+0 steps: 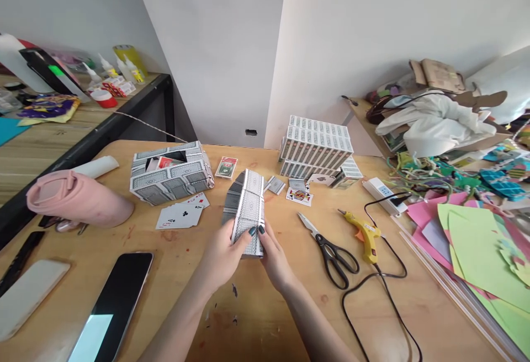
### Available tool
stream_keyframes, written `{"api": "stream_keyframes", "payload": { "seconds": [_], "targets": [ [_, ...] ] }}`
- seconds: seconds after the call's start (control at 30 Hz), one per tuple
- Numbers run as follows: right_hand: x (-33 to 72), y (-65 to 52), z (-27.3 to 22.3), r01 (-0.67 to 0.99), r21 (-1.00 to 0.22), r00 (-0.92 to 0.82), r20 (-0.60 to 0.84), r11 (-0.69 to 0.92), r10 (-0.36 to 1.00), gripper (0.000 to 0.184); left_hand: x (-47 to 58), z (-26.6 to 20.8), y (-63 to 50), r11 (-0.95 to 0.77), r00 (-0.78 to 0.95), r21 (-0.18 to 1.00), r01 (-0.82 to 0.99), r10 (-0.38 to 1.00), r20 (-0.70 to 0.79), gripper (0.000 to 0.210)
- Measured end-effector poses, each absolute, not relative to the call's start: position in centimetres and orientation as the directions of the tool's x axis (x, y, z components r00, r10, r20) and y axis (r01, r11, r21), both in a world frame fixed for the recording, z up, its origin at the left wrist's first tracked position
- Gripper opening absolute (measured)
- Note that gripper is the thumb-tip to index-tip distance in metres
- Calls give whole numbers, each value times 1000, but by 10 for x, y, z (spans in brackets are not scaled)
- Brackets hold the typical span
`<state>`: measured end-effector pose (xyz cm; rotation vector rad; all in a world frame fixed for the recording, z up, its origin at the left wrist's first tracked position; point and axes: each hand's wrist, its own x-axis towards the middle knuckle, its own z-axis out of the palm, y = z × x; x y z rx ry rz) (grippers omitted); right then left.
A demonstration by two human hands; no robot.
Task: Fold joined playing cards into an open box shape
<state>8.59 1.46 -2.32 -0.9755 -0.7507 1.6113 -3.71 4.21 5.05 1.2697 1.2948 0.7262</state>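
Note:
Both hands hold a box-like structure made of playing cards (pixel 250 202), tilted upright above the middle of the table, its patterned grey card backs facing me. My left hand (pixel 223 254) grips its lower left side, thumb on the front. My right hand (pixel 274 257) closes on the lower right edge, thumb beside the left one. Beyond it lie a small card pack (pixel 226 167) and loose face-down cards (pixel 275 185). To the left stands a larger card-covered box (pixel 171 177) with an opening on top, and face-up cards (pixel 178 216) lie in front of it.
Right of my hands lie black-handled scissors (pixel 331 251) and a yellow glue gun (pixel 364 235) with its cord. Stacked card boxes (pixel 317 144) stand at the back. A power strip (pixel 385 196) and coloured paper (pixel 484 246) are right; a pink tumbler (pixel 83 199) and phone (pixel 118 301) left.

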Motion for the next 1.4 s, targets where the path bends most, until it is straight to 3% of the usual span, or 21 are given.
{"api": "stream_keyframes", "payload": {
  "seconds": [0.13,0.37,0.47,0.6,0.7,0.77,0.87,0.97,1.0,1.13,1.4],
  "targets": [
    [80,8,-35,-482,-847,-44,-232,-224,972,58,-29,47,36,184,96,932,314,970,-223,36],
    [71,4,-27,-460,-878,68,-185,-134,980,53,-22,36,34,180,93,930,320,971,-219,40],
    [76,7,-18,-311,-941,128,-179,-132,975,51,-19,43,34,138,206,952,272,958,-198,42],
    [104,14,-14,-87,-971,236,-237,-222,942,53,-15,52,30,-19,506,951,309,850,-148,45],
    [134,20,-13,85,-949,203,-282,-303,938,61,-15,43,30,-131,600,868,478,770,-214,46],
    [151,24,-11,294,-891,181,-305,-347,935,59,-16,33,35,-162,615,813,560,739,-276,47],
    [162,31,-5,660,-671,139,-330,-336,934,41,-12,20,48,-232,580,665,710,728,-365,49],
    [160,41,-1,879,-407,109,-332,-247,937,26,-3,12,63,-392,549,442,807,775,-314,28],
    [159,44,0,911,-351,93,-339,-217,936,24,0,9,67,-426,543,383,820,789,-287,25],
    [159,52,-2,944,-297,19,-390,-146,921,22,10,-3,77,-433,499,252,866,790,-357,69],
    [177,50,-14,883,-455,-62,-351,-112,934,19,10,-10,78,-436,498,241,867,766,-407,68]
  ]
}}
